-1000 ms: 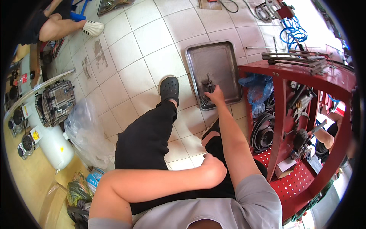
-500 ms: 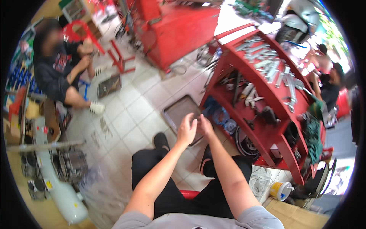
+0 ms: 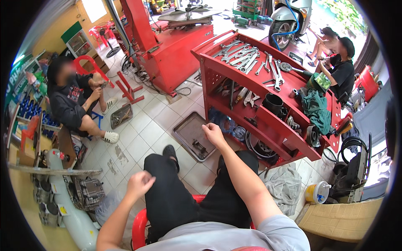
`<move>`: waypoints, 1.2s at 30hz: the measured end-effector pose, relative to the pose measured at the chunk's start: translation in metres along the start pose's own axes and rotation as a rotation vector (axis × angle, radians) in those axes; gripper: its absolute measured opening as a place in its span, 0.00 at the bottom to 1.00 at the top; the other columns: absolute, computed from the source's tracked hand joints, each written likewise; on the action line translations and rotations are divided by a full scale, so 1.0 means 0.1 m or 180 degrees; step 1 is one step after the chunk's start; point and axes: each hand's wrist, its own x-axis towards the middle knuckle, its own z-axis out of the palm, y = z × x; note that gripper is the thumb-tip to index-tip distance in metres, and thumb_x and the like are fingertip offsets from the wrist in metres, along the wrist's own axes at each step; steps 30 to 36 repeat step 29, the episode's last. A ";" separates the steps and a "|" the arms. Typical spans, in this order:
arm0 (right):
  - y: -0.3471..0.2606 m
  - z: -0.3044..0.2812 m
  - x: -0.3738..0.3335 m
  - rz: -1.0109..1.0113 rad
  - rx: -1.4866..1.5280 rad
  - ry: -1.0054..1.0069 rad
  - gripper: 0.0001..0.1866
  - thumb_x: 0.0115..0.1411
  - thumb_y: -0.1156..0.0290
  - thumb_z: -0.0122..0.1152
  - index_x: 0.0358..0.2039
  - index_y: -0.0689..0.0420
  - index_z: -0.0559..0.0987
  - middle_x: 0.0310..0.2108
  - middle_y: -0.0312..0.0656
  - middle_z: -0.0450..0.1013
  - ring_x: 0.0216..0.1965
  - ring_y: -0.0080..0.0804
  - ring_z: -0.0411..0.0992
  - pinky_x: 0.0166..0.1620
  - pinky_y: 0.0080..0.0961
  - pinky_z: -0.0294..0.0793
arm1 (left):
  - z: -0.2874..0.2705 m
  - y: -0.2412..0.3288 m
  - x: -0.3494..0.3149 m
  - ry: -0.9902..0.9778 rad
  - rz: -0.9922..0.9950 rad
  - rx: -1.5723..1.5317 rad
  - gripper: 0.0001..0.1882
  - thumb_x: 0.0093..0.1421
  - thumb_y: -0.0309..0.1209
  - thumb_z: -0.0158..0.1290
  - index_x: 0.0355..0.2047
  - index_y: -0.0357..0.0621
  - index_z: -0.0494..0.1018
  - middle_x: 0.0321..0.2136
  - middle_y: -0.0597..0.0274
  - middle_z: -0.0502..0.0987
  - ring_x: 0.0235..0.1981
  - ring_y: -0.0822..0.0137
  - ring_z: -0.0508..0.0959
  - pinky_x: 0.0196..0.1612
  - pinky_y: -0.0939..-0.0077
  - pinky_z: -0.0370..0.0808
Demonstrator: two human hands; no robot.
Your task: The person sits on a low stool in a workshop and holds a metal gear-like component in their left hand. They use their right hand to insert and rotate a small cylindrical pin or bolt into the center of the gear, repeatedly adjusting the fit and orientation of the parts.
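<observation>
2 bare hands hover over black-trousered knees, both empty.

Right hand [image 3: 213,134] hangs above the metal tray [image 3: 184,130] on the tiled floor, fingers curled narrow, holding nothing; a small dark part [image 3: 199,147] lies in the tray just below it. Left hand [image 3: 139,184] is loosely closed near the left knee, above a red stool [image 3: 139,226]. Beside the tray stands a red tool cart [image 3: 268,121] laden with wrenches [image 3: 240,54].

The fingers of the right hand [image 3: 214,134] are curled under and hidden. The small dark part [image 3: 199,147] in the metal tray [image 3: 184,130] is too small to be identified.
</observation>
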 end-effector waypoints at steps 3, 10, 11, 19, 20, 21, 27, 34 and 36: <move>-0.11 0.04 -0.08 -0.0563 -0.0623 0.0031 0.20 0.58 0.57 0.60 0.28 0.65 0.75 0.23 0.48 0.74 0.26 0.32 0.72 0.32 0.31 0.71 | -0.11 0.03 -1.29 -0.0427 -0.0405 -0.0063 0.10 0.49 0.34 0.63 0.19 0.45 0.73 0.17 0.61 0.73 0.19 0.61 0.74 0.24 0.67 0.70; -0.22 0.32 -0.16 -0.0735 -0.0541 -0.0006 0.21 0.57 0.55 0.59 0.32 0.64 0.78 0.31 0.56 0.76 0.36 0.52 0.76 0.39 0.40 0.73 | 0.20 0.32 -2.27 -0.0458 0.0815 0.0532 0.05 0.46 0.28 0.61 0.24 0.49 0.76 0.21 0.66 0.72 0.25 0.63 0.75 0.30 0.70 0.66; -0.23 0.38 -0.23 -0.1113 -0.0757 0.0197 0.21 0.57 0.54 0.58 0.32 0.63 0.78 0.33 0.57 0.76 0.37 0.52 0.75 0.42 0.42 0.73 | 0.27 0.31 -2.31 -0.0310 0.0925 0.0542 0.05 0.46 0.27 0.61 0.25 0.47 0.77 0.20 0.65 0.73 0.24 0.63 0.74 0.29 0.68 0.66; -0.70 0.17 -0.89 -0.1609 -0.1192 -0.0140 0.18 0.55 0.58 0.60 0.37 0.61 0.80 0.33 0.52 0.78 0.35 0.46 0.77 0.40 0.35 0.75 | 0.27 0.38 -2.25 -0.0602 0.0984 -0.0282 0.05 0.56 0.26 0.56 0.33 0.38 0.74 0.25 0.58 0.75 0.26 0.63 0.76 0.31 0.70 0.71; -0.63 0.28 -0.97 -0.1938 -0.1236 -0.0269 0.18 0.56 0.60 0.59 0.37 0.62 0.80 0.33 0.50 0.78 0.36 0.43 0.77 0.41 0.34 0.75 | 0.26 0.35 -2.35 -0.1095 0.0121 -0.0828 0.05 0.59 0.27 0.54 0.33 0.38 0.74 0.23 0.60 0.75 0.24 0.68 0.74 0.29 0.73 0.71; -0.66 0.44 -1.18 -0.1905 -0.1208 -0.0513 0.18 0.57 0.59 0.59 0.37 0.62 0.80 0.33 0.51 0.78 0.36 0.41 0.77 0.41 0.33 0.74 | 0.26 0.34 -2.46 -0.1537 -0.0767 -0.1390 0.06 0.62 0.29 0.53 0.33 0.37 0.73 0.22 0.62 0.74 0.23 0.73 0.73 0.28 0.76 0.70; -1.70 0.38 -2.67 -0.1584 0.0024 -0.2546 0.20 0.64 0.54 0.54 0.35 0.61 0.79 0.25 0.36 0.75 0.25 0.22 0.73 0.30 0.23 0.73 | 0.24 0.33 -2.51 -0.0656 -0.0253 -0.0037 0.13 0.64 0.35 0.50 0.34 0.34 0.73 0.25 0.53 0.77 0.27 0.64 0.78 0.32 0.70 0.73; -1.87 0.29 -2.97 -0.1840 0.1015 -0.2986 0.23 0.65 0.50 0.52 0.41 0.59 0.79 0.30 0.38 0.77 0.31 0.23 0.75 0.37 0.21 0.73 | 0.26 0.21 -2.52 -0.0954 -0.0578 -0.0388 0.13 0.64 0.35 0.50 0.33 0.34 0.73 0.25 0.56 0.77 0.28 0.67 0.78 0.32 0.70 0.74; -1.87 0.29 -2.97 -0.1840 0.1015 -0.2986 0.23 0.65 0.50 0.52 0.41 0.59 0.79 0.30 0.38 0.77 0.31 0.23 0.75 0.37 0.21 0.73 | 0.26 0.21 -2.52 -0.0954 -0.0578 -0.0388 0.13 0.64 0.35 0.50 0.33 0.34 0.73 0.25 0.56 0.77 0.28 0.67 0.78 0.32 0.70 0.74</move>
